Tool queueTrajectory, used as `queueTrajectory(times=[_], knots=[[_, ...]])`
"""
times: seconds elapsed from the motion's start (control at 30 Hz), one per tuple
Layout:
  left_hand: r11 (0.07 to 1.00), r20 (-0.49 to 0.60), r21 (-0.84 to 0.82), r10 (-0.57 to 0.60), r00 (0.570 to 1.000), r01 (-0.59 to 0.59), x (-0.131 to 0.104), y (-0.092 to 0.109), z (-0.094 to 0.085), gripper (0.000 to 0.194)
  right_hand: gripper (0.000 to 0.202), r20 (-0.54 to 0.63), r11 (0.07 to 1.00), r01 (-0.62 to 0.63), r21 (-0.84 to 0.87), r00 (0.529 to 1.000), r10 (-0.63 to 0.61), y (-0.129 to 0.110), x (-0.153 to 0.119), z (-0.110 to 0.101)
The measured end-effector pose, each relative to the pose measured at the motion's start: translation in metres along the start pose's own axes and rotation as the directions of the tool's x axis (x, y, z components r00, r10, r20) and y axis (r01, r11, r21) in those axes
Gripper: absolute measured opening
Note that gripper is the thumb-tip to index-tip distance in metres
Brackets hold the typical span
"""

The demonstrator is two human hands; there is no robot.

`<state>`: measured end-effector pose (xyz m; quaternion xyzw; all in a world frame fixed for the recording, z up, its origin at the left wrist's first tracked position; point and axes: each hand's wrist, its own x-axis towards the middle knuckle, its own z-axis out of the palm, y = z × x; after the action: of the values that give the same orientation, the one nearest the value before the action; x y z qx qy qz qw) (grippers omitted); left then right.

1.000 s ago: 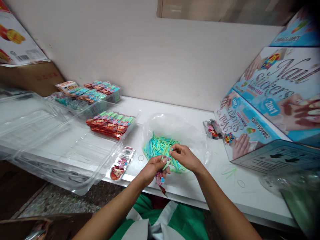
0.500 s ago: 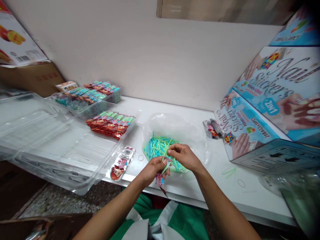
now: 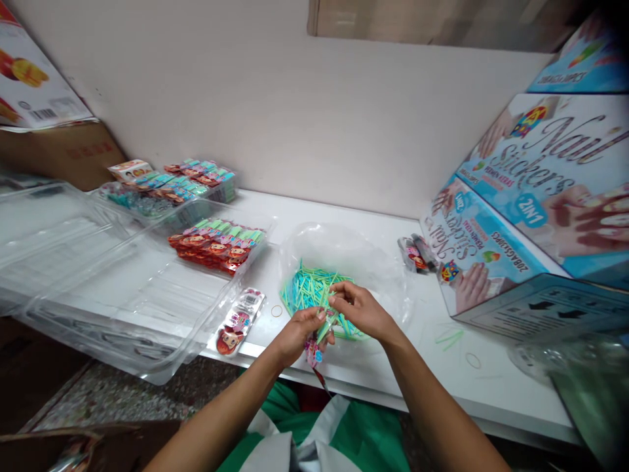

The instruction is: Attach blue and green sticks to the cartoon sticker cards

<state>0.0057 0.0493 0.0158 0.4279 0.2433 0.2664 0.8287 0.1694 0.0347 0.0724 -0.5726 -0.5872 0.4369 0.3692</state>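
My left hand (image 3: 301,335) is closed on a small printed packet (image 3: 313,354), pink and red, which hangs below the fingers. A green stick (image 3: 323,330) lies along the packet under my left thumb. My right hand (image 3: 361,308) pinches at the upper end of the green piece, thumb against the fingers, just above the left fingertips. Behind both hands a clear plastic bag (image 3: 388,278) spreads on the table, holding many thin green and blue sticks (image 3: 314,285). To the left lies a flat printed packet (image 3: 240,322) with a cartoon face.
A clear tray (image 3: 147,288) on the left holds rows of packets (image 3: 216,246), with more packets (image 3: 179,183) behind. Nail-sticker boxes (image 3: 545,170) stack at the right. Rubber bands (image 3: 276,311) and loose green sticks (image 3: 449,338) lie on the white table (image 3: 393,383).
Both hands stay almost in place over the bag's near edge. The packet in my left hand hangs slightly lower and tilts a little differently.
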Motion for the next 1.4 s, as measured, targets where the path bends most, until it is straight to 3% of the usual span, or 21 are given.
queueTrajectory(times=[0.23,0.43,0.53,0.63,0.73,0.9,1.0,1.03,1.23,1.4], knots=[[1.000,0.022,-0.025,-0.005,1.000,0.006,-0.002,0.002,0.000,0.028,0.011,-0.049,0.995,0.058,-0.084,0.997,-0.062,0.004,0.001,-0.001],[0.999,0.033,-0.028,-0.027,0.999,0.028,-0.002,0.004,-0.001,0.031,0.011,0.022,0.989,0.076,-0.131,0.997,-0.074,0.002,-0.004,-0.006],[0.999,0.033,-0.017,-0.026,0.999,0.027,-0.002,0.003,-0.001,0.029,0.011,-0.012,0.986,0.099,-0.132,0.995,-0.102,0.001,-0.005,-0.003],[0.999,0.042,0.021,-0.025,0.999,0.024,-0.003,0.003,0.000,0.029,0.027,-0.037,0.982,0.155,-0.105,0.986,-0.160,-0.002,-0.004,0.001],[0.997,0.028,0.064,-0.036,0.999,0.035,-0.004,0.004,0.002,0.030,0.024,-0.002,0.973,0.208,-0.101,0.978,-0.209,-0.002,0.000,-0.004],[0.999,-0.068,0.045,-0.011,0.998,0.014,-0.004,0.008,0.000,0.032,0.027,-0.184,0.985,0.003,-0.174,0.982,-0.036,0.028,0.001,-0.029],[0.999,-0.112,0.036,-0.008,0.994,0.012,-0.004,0.009,-0.003,0.035,0.017,-0.124,0.830,-0.142,-0.540,0.988,0.088,0.060,-0.003,-0.030],[0.999,-0.124,0.039,-0.010,0.992,0.015,-0.003,0.009,-0.004,0.036,0.014,-0.133,0.797,-0.174,-0.578,0.984,0.118,0.071,-0.004,-0.027],[0.998,-0.141,0.040,-0.043,0.989,0.049,-0.004,0.005,-0.002,0.042,0.026,-0.235,0.742,-0.300,-0.600,0.952,0.195,0.110,0.009,-0.001],[0.998,-0.148,0.061,-0.025,0.989,0.035,-0.005,0.004,-0.004,0.040,0.039,-0.231,0.824,-0.252,-0.508,0.961,0.152,0.115,0.018,-0.010]])
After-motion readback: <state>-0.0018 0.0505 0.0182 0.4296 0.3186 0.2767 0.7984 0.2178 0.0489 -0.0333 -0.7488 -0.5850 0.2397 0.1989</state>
